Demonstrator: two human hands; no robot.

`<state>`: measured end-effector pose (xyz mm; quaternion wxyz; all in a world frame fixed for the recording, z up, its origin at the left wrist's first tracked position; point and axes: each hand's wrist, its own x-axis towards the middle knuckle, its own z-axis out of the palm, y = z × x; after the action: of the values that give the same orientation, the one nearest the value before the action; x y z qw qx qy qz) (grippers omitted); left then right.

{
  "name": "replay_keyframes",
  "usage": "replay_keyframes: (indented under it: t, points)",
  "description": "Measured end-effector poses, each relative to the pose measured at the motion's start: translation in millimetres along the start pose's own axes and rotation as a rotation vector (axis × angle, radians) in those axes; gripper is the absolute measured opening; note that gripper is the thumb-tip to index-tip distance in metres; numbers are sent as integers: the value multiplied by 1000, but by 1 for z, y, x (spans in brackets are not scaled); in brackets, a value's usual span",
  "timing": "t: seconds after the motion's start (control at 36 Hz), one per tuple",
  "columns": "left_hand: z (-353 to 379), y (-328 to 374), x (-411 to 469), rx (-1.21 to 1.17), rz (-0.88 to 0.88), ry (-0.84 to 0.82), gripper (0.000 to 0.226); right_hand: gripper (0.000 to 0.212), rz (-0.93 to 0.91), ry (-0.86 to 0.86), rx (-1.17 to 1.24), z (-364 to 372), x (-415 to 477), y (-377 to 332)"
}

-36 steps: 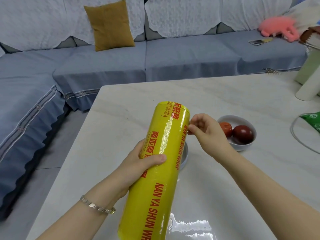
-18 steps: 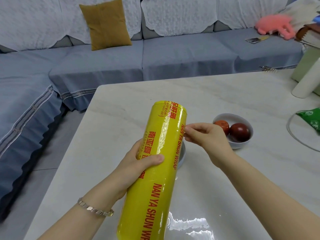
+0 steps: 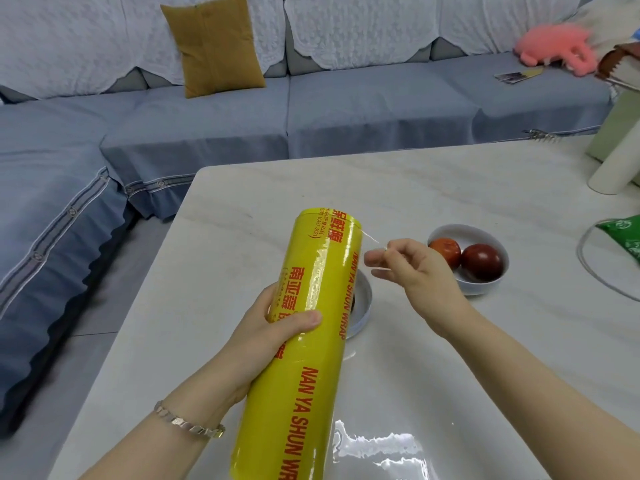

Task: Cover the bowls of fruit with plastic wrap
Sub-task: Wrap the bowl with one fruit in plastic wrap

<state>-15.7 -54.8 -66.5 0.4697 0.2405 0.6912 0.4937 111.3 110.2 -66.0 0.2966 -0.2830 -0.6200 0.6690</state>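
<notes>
Since half a second earlier, the right hand [image 3: 415, 271] had drawn away from the top of the roll of plastic wrap [image 3: 322, 271], and a thin strand of film [image 3: 372, 241] stretched between them. The pale table [image 3: 450, 188] carried everything. Above it the yellow roll was held tilted, far end up, hiding most of the near bowl [image 3: 365, 306], whose contents could barely be made out. The far bowl [image 3: 464, 232] sat uncovered just beyond the right hand, holding two reddish fruits [image 3: 481, 263]. The left hand [image 3: 266, 327] gripped the roll around its middle, thumb laid across the front. The right hand pinched the strand between thumb and fingertips, its other fingers loosely curled. The step in hand looked like freeing the loose end; only a narrow wisp had lifted, not the full width. Next, the pinch would probably need to work along the seam until a whole sheet came free, then draw it over a bowl while the left hand let the roll turn.
</notes>
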Motion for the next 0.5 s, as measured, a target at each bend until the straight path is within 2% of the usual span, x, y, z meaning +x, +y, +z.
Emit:
replay_keyframes:
  t: [0.17, 0.25, 0.31, 0.39, 0.5]
  points:
    - [4, 2, -2, 45, 4, 82, 68, 23, 176, 10, 194, 16, -2, -6]
    - [5, 6, -4, 78, 9, 106, 75, 32, 276, -133, 232, 17, -3, -6]
    - [5, 8, -5, 102, 15, 121, 80, 24, 342, -236, 150, 14, -3, -5]
    - [4, 10, -6, 138, 23, 145, 81, 16, 411, -282, -16, 8, -3, -6]
    - [4, 11, -7, 133, -1, 150, 81, 16, 281, -311, -201, 5, -6, -10]
